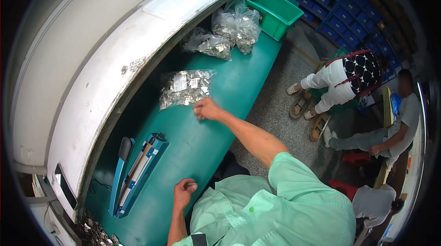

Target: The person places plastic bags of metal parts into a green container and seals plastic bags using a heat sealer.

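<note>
My right hand reaches over the green work surface with its fingers curled together. It is at the lower right edge of a clear plastic bag full of small metal parts, with white labels on top. Whether the fingertips touch or grip the bag's edge is hard to see. Close to my body, my left hand is held with fingers curled in, and nothing shows in them. Left of it a blue bag sealer lies on the surface, its long black-tipped lever raised at an angle.
Farther along the green table sit more bags of metal parts and a green plastic bin. Loose metal pieces lie at the bottom left. A white ledge borders the table. Other people are at the right.
</note>
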`<state>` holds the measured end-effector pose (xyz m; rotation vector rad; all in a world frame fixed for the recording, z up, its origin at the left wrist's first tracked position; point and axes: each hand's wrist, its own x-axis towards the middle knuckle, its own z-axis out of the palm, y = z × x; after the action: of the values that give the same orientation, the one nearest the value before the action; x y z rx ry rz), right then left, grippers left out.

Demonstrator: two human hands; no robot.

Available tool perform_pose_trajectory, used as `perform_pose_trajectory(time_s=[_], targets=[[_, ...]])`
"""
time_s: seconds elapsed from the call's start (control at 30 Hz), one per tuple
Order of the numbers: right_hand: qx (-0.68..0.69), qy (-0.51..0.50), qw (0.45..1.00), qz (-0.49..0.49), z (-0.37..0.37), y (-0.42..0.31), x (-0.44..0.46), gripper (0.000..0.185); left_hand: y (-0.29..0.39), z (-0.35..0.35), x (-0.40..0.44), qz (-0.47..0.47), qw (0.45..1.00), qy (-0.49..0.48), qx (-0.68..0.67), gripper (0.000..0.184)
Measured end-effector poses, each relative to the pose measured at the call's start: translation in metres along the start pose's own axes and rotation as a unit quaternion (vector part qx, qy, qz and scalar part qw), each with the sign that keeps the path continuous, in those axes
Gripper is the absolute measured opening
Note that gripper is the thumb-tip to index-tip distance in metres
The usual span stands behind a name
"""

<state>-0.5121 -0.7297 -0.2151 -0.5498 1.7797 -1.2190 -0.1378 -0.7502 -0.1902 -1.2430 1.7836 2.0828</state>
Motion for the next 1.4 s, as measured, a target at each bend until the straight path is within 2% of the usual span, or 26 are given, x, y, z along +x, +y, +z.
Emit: perform_pose_trajectory(time_s=[0.07, 0.13, 0.2, 0.23, 0.3, 0.37, 0.47, 0.5, 0.6, 0.63, 0.67, 0.77, 0.87, 0.9, 0.97, 1.07, 1.13, 1.17, 1.2, 1.23, 1.33, 1.4], targets=[[0.008, 0.045, 0.998, 0.033, -0.039, 0.010, -0.012, 0.031, 0.009, 0.015, 0.017, -0.003, 1.000, -0.021, -0.012, 0.027], [0.014, 0.146, 0.988, 0.046, -0.091, 0.028, -0.004, 0.036, 0.014, 0.034, 0.042, 0.000, 0.998, -0.041, -0.042, 0.030], [-0.118, 0.273, 0.955, 0.003, -0.158, 0.047, 0.018, 0.045, 0.035, 0.053, 0.070, 0.011, 0.997, -0.059, -0.037, 0.041], [-0.129, 0.325, 0.937, 0.014, -0.188, 0.031, 0.019, 0.054, 0.054, 0.068, 0.085, 0.008, 0.997, -0.061, -0.041, 0.044], [-0.238, 0.384, 0.892, 0.020, -0.247, 0.005, 0.028, 0.072, 0.089, 0.094, 0.118, -0.004, 0.995, -0.057, -0.085, 0.048], [-0.269, 0.417, 0.867, 0.039, -0.289, -0.039, 0.039, 0.085, 0.126, 0.122, 0.158, -0.011, 0.985, -0.043, -0.164, 0.052], [-0.330, 0.399, 0.856, 0.006, -0.338, -0.076, 0.075, 0.093, 0.156, 0.145, 0.230, -0.032, 0.941, 0.013, -0.338, 0.047], [-0.378, 0.385, 0.841, -0.023, -0.347, -0.079, 0.089, 0.069, 0.161, 0.147, 0.255, -0.042, 0.929, 0.026, -0.368, 0.047], [-0.369, 0.303, 0.877, -0.050, -0.377, -0.057, 0.134, 0.034, 0.176, 0.139, 0.298, -0.047, 0.897, 0.070, -0.435, 0.042], [-0.360, 0.333, 0.859, -0.147, -0.379, -0.045, 0.136, 0.020, 0.186, 0.139, 0.306, -0.033, 0.893, 0.080, -0.442, 0.039], [-0.354, 0.309, 0.868, -0.161, -0.382, -0.032, 0.135, 0.021, 0.195, 0.141, 0.317, -0.017, 0.888, 0.086, -0.452, 0.036], [-0.291, 0.259, 0.896, -0.214, -0.374, -0.012, 0.109, 0.020, 0.205, 0.141, 0.352, 0.047, 0.865, 0.112, -0.486, 0.034], [-0.189, 0.208, 0.935, -0.218, -0.338, -0.012, 0.077, 0.024, 0.205, 0.161, 0.361, 0.011, 0.874, 0.146, -0.463, 0.034], [-0.147, 0.187, 0.943, -0.233, -0.322, -0.010, 0.067, 0.026, 0.196, 0.171, 0.356, -0.038, 0.911, 0.130, -0.390, 0.035], [-0.125, 0.138, 0.960, -0.211, -0.291, -0.004, 0.047, 0.027, 0.232, 0.215, 0.312, -0.100, 0.956, 0.072, -0.266, 0.045], [-0.045, 0.073, 0.982, -0.167, -0.243, -0.010, 0.009, 0.026, 0.257, 0.259, 0.250, 0.129, 0.987, 0.069, -0.066, 0.058], [0.028, 0.021, 0.991, -0.130, -0.209, -0.030, -0.023, 0.025, 0.250, 0.260, 0.227, 0.186, 0.976, 0.110, 0.025, 0.066], [0.007, 0.031, 0.984, -0.177, -0.192, -0.027, -0.027, 0.025, 0.244, 0.257, 0.214, 0.212, 0.965, 0.136, 0.071, 0.071], [-0.012, 0.030, 0.974, -0.223, -0.172, -0.022, -0.031, 0.025, 0.235, 0.249, 0.205, 0.241, 0.952, 0.156, 0.106, 0.067], [-0.025, 0.017, 0.963, -0.267, -0.148, -0.017, -0.043, 0.026, 0.223, 0.234, 0.196, 0.257, 0.938, 0.185, 0.142, 0.064], [-0.017, -0.102, 0.977, -0.186, -0.093, -0.030, -0.076, 0.025, 0.196, 0.191, 0.131, 0.228, 0.920, 0.244, 0.203, 0.050], [-0.014, -0.120, 0.965, -0.235, -0.044, -0.031, -0.105, 0.023, 0.170, 0.165, 0.084, 0.256, 0.897, 0.286, 0.221, 0.042]])
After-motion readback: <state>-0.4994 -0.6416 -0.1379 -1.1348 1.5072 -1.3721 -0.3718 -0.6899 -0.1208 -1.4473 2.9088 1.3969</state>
